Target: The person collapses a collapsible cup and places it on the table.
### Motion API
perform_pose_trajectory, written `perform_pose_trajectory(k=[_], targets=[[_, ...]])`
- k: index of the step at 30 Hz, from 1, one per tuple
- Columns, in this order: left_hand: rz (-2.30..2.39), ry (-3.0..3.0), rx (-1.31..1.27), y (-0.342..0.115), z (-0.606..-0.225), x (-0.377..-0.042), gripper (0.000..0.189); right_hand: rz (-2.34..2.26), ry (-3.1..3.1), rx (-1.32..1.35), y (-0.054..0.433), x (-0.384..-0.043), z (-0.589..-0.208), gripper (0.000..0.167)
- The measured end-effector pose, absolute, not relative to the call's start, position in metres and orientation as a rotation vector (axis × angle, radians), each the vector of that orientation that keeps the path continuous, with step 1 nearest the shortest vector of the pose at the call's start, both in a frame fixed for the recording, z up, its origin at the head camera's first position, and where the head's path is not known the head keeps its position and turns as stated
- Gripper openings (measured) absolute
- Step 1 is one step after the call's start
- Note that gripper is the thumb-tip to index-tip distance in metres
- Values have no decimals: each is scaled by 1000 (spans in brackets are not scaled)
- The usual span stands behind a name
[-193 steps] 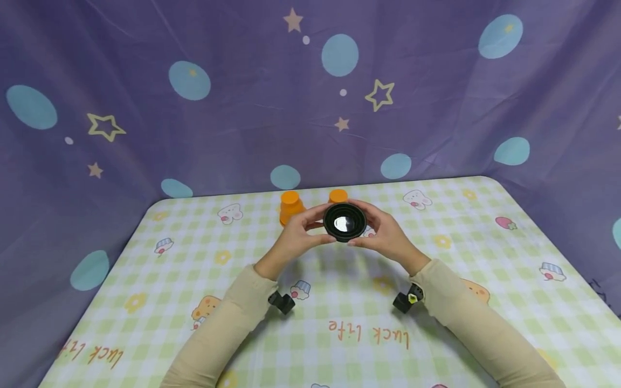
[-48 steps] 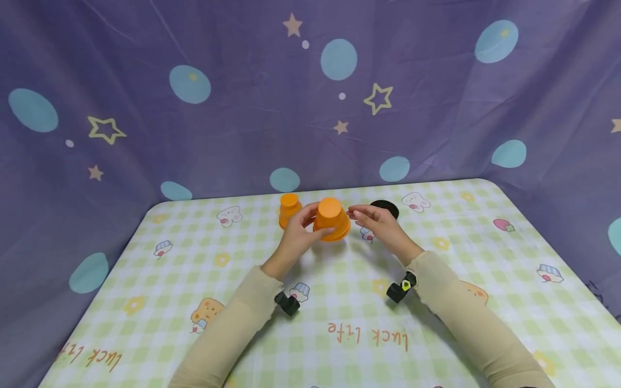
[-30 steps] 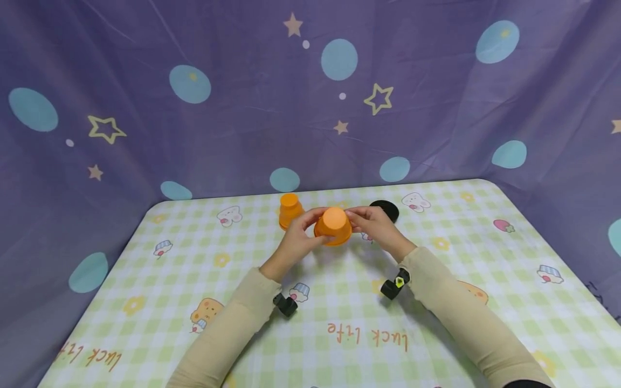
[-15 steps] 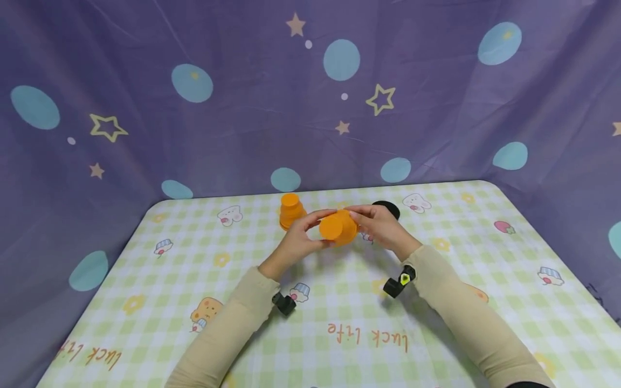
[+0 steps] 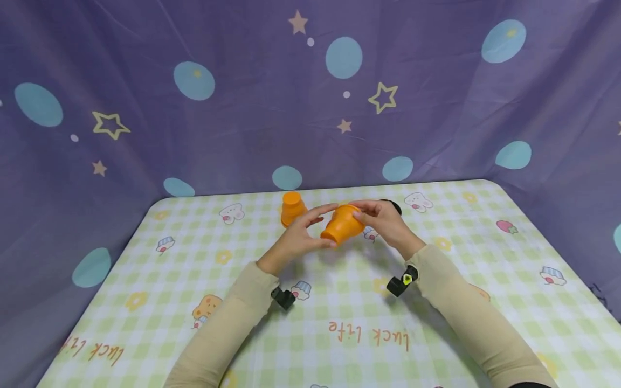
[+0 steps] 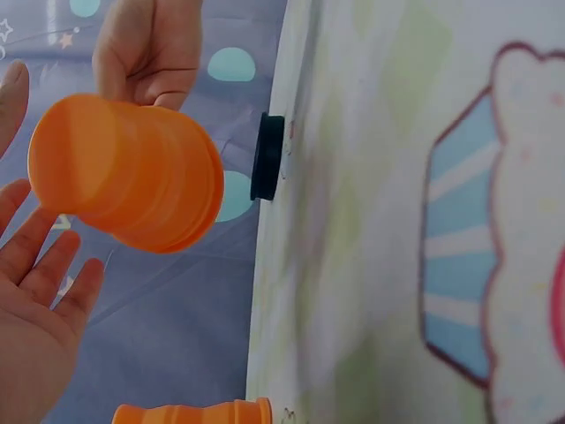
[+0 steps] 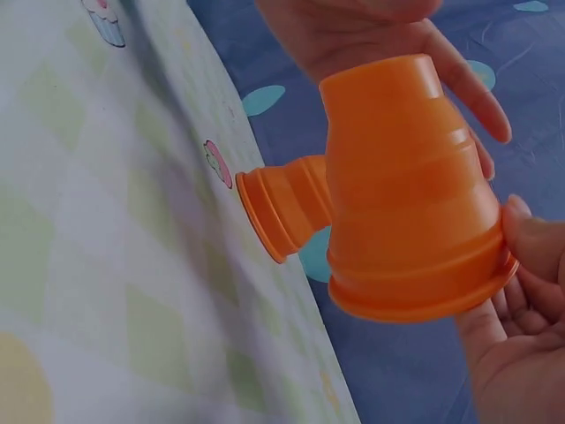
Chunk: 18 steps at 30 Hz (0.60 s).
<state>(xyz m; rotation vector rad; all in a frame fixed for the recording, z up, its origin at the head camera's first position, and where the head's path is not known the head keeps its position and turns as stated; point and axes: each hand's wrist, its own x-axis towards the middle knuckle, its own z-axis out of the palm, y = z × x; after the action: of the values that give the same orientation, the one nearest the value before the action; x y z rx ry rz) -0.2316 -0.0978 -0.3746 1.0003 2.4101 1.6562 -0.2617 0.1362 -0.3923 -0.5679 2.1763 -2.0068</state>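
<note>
An orange ribbed, stepped cup (image 5: 343, 223) is held tilted above the table, its narrow closed end towards the lower left in the head view. My right hand (image 5: 388, 223) pinches its wide rim between thumb and fingers, as the right wrist view also shows. My left hand (image 5: 293, 242) stands around the narrow end with fingers spread; a fingertip seems to touch the cup (image 6: 124, 172). A second orange ribbed cup (image 5: 292, 209) stands wide end down behind my left hand. Behind my right hand is a flat black round piece (image 6: 268, 157), mostly hidden in the head view.
The table has a green-and-white checked cloth (image 5: 368, 302) with printed cartoons and lettering. A purple curtain (image 5: 242, 108) hangs along the back edge and sides. A small black camera (image 5: 283, 297) is strapped to each wrist.
The black piece, held in both hands at first, now lies at the back right. The orange cup was picked up, then turned from narrow end up to tilted; my right hand took its rim.
</note>
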Motion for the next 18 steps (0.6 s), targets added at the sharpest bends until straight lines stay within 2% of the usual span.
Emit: perform_pose_trajectory(k=[5, 12, 18], targets=[[1646, 2445, 1033, -94, -354, -223, 65, -2026, 2139, -668, 137, -258, -390, 33], [1624, 2490, 1046, -94, -376, -242, 61, -1951, 2106, -778, 138, -254, -387, 32], [1616, 2462, 1019, -97, -380, -245, 54, -1957, 2027, -894, 139, -251, -388, 30]])
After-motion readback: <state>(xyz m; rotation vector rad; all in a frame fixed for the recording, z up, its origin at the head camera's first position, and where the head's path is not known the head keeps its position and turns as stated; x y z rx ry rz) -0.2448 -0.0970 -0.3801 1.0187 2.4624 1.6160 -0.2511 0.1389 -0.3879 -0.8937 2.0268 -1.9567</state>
